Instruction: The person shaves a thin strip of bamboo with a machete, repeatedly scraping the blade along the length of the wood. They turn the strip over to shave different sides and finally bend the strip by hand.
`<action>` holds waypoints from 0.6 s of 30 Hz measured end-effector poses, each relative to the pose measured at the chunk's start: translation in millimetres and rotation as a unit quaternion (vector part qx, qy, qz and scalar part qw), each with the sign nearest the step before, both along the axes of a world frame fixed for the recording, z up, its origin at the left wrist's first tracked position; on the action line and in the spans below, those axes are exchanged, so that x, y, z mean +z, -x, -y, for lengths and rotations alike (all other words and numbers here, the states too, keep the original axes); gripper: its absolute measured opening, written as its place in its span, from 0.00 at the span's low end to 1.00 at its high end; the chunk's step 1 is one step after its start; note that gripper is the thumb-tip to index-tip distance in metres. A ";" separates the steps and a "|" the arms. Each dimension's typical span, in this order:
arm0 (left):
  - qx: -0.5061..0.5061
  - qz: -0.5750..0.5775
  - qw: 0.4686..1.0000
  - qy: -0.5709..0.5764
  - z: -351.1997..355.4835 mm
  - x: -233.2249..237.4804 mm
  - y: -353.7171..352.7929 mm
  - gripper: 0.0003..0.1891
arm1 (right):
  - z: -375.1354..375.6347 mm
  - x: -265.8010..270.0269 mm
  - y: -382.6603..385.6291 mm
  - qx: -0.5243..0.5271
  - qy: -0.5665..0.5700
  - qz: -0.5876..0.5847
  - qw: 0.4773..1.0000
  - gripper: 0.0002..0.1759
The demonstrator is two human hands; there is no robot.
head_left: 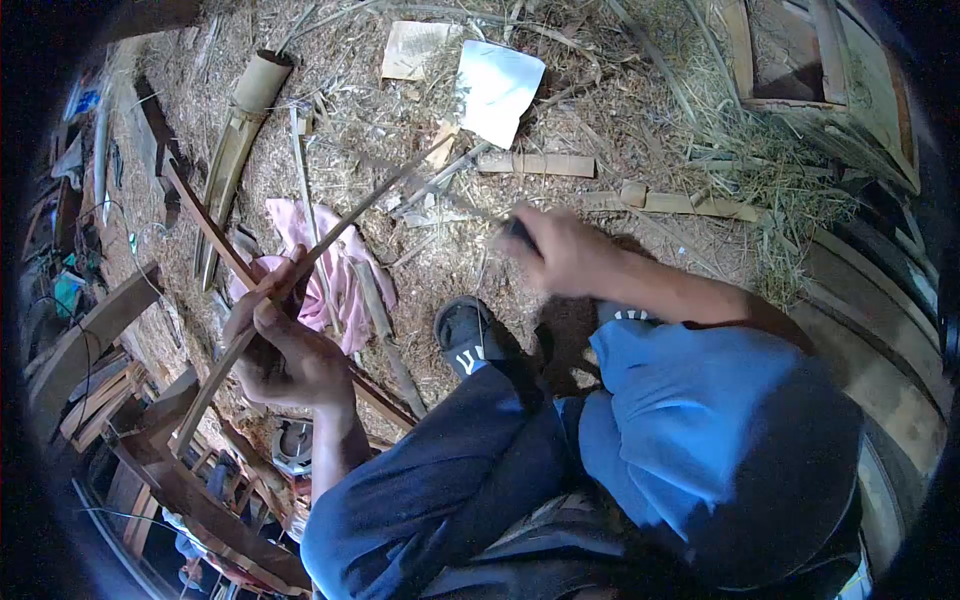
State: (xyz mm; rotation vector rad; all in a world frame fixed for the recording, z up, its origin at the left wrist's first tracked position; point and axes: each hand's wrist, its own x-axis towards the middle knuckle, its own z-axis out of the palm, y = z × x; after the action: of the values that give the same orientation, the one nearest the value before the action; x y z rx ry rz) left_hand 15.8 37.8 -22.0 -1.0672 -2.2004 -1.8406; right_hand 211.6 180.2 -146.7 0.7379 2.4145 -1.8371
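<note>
My left hand (290, 350) is closed around a long thin strip (345, 222) that slants from lower left to upper right. A reddish-brown strip (208, 222) crosses it at the fingers and passes down behind the wrist. My right hand (555, 250), blurred by motion, grips a dark handle (522, 236). A thin blurred blade (440, 195) reaches from the handle up and left toward the strip's upper end; whether the two touch cannot be made out. Beneath the strips, a pink cloth (355, 280) lies on the ground.
A split bamboo piece (252, 95) lies at upper left. White sheet (497, 92) and flat wood piece (537, 165) rest on the shavings ahead. My sandal (465, 330) is below. Wooden frames (190, 500) stand at lower left, curved boards (870, 330) at right.
</note>
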 end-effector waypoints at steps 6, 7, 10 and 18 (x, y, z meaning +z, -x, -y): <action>-0.048 0.000 0.998 0.035 8.2 0.8 0.6 0.10 | -20.6 3.6 5.1 -0.036 -0.001 0.084 0.996 0.26; -0.038 -0.010 0.998 0.048 7.4 2.0 -0.4 0.10 | -19.0 21.0 8.9 -0.035 0.002 0.086 0.996 0.26; -0.011 -0.027 0.998 0.048 6.4 0.0 -0.6 0.12 | -10.3 51.8 14.2 0.067 0.012 -0.059 0.996 0.25; -0.070 -0.008 0.997 0.031 14.6 -5.7 4.5 0.10 | -22.9 -31.1 -0.3 -0.067 -0.156 0.081 0.982 0.25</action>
State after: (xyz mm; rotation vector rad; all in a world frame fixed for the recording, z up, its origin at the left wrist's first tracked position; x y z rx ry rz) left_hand 11.3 23.2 -27.8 -1.2751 -2.2405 -1.8198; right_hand 211.9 203.0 -177.8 1.0472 2.6300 -1.3821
